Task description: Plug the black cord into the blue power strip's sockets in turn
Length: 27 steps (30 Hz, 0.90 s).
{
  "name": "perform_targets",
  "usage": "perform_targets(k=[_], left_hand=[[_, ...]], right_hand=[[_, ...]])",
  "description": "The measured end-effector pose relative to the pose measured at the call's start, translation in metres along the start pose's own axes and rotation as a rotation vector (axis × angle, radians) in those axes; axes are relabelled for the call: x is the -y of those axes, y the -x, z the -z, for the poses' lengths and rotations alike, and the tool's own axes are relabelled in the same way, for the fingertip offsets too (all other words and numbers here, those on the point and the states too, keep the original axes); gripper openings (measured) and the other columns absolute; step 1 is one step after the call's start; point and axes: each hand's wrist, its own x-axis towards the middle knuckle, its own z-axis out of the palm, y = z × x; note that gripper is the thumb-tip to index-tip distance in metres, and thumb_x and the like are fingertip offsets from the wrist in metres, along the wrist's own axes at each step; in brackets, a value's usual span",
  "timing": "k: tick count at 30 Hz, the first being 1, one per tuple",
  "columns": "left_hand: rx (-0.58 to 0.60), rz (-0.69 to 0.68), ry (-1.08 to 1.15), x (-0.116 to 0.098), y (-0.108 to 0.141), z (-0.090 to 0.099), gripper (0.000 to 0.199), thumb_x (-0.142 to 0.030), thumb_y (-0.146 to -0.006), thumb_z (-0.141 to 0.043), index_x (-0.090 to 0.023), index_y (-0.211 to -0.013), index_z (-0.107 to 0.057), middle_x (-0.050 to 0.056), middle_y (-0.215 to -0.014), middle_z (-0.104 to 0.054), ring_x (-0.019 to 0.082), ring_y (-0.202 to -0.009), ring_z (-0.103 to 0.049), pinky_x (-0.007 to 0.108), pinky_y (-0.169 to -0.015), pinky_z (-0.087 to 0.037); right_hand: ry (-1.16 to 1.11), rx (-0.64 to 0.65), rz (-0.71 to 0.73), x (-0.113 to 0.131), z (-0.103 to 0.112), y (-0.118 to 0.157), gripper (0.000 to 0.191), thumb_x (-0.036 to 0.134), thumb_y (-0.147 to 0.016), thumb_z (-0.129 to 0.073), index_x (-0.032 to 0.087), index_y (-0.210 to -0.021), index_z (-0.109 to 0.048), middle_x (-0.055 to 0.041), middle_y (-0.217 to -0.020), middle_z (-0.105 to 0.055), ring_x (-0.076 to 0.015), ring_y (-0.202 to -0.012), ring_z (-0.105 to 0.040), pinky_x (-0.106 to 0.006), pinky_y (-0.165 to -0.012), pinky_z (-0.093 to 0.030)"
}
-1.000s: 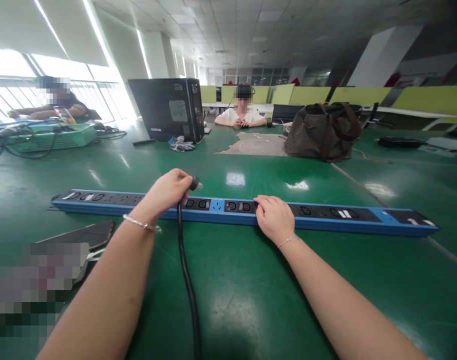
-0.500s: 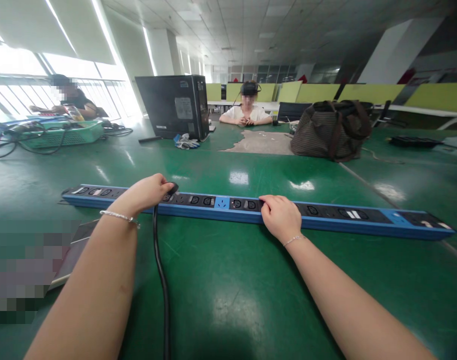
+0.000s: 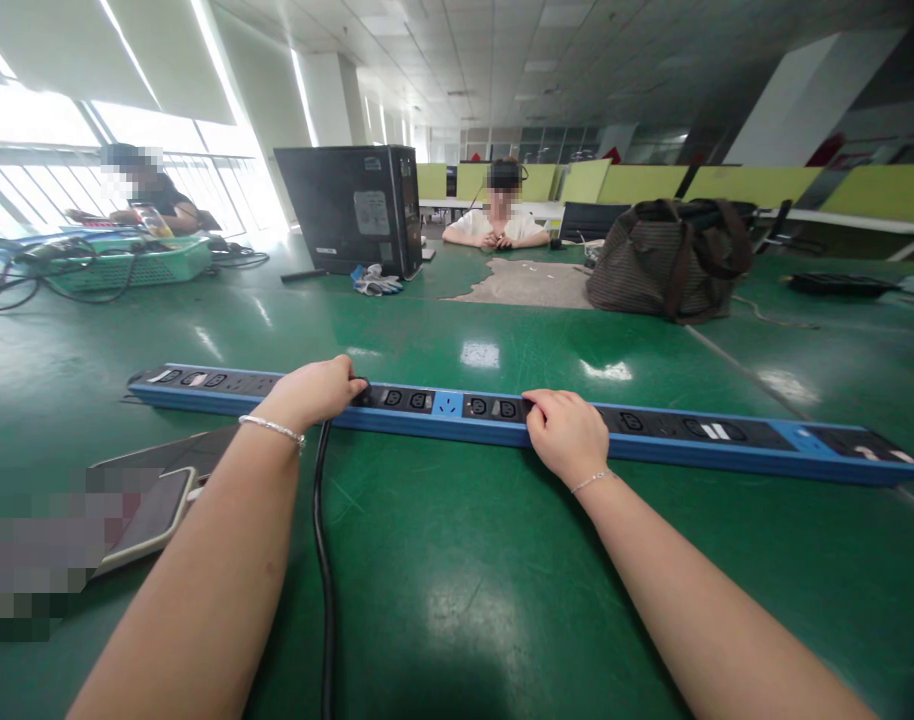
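A long blue and black power strip lies across the green table, with rows of sockets on its top face. My left hand is closed on a black plug at the sockets left of the strip's middle. Fingers cover most of the plug, so how far it sits in a socket cannot be seen. From it a thick black cord runs down towards me. Right of the middle, my right hand is closed around the strip, its fingers over the top edge.
Beside my left forearm lies a phone. Further back stand a black computer tower, work gloves, a brown bag and a green basket of cables. Two people sit beyond.
My left hand has moved right and slightly down with the plug, which now sits lower against the sockets. My right hand keeps its place on the strip. The view has shifted slightly.
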Motion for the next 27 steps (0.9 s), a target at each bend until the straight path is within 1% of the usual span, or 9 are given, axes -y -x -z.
perform_targets(k=[7, 11, 16, 21, 27], left_hand=[[0.003, 0.002, 0.009, -0.005, 0.001, -0.002, 0.044, -0.046, -0.083, -0.033, -0.017, -0.107, -0.056, 0.018, -0.102, -0.069, 0.032, -0.094, -0.065, 0.037, -0.071, -0.047], [0.001, 0.003, -0.01, -0.009, 0.007, -0.003, 0.043, -0.045, -0.084, -0.031, -0.017, -0.109, -0.053, 0.019, -0.103, -0.068, 0.032, -0.096, -0.065, 0.038, -0.073, -0.047], [-0.028, -0.003, -0.03, -0.017, 0.013, -0.003, 0.042, -0.042, -0.086, -0.029, -0.017, -0.112, -0.05, 0.019, -0.105, -0.068, 0.032, -0.098, -0.064, 0.04, -0.075, -0.047], [0.015, -0.023, -0.031, -0.016, 0.007, -0.001, 0.041, -0.041, -0.084, -0.034, -0.016, -0.112, -0.05, 0.02, -0.107, -0.067, 0.033, -0.098, -0.064, 0.04, -0.076, -0.047], [-0.044, 0.011, 0.002, -0.02, 0.019, -0.006, 0.04, -0.041, -0.087, -0.027, -0.017, -0.111, -0.048, 0.019, -0.101, -0.069, 0.031, -0.095, -0.065, 0.04, -0.075, -0.047]], right_hand=[[0.001, -0.014, -0.001, 0.0, -0.001, 0.0, 0.032, 0.018, -0.082, -0.043, 0.022, -0.097, -0.071, -0.0027, -0.101, -0.072, -0.0206, -0.093, -0.061, -0.033, -0.081, -0.044], [0.011, -0.009, -0.006, 0.0, -0.001, 0.0, 0.032, 0.018, -0.082, -0.043, 0.021, -0.097, -0.071, -0.0028, -0.1, -0.072, -0.0208, -0.093, -0.061, -0.033, -0.081, -0.043], [0.017, -0.006, -0.011, 0.001, 0.0, 0.0, 0.033, 0.018, -0.083, -0.042, 0.021, -0.098, -0.071, -0.0032, -0.1, -0.072, -0.0209, -0.093, -0.061, -0.033, -0.081, -0.043], [0.009, -0.004, -0.012, 0.001, 0.0, 0.0, 0.032, 0.018, -0.082, -0.043, 0.021, -0.097, -0.071, -0.0036, -0.099, -0.072, -0.021, -0.093, -0.061, -0.034, -0.081, -0.044], [0.001, -0.011, -0.004, -0.001, -0.002, 0.0, 0.033, 0.018, -0.083, -0.043, 0.021, -0.098, -0.071, -0.0036, -0.1, -0.072, -0.0205, -0.094, -0.061, -0.034, -0.082, -0.045]])
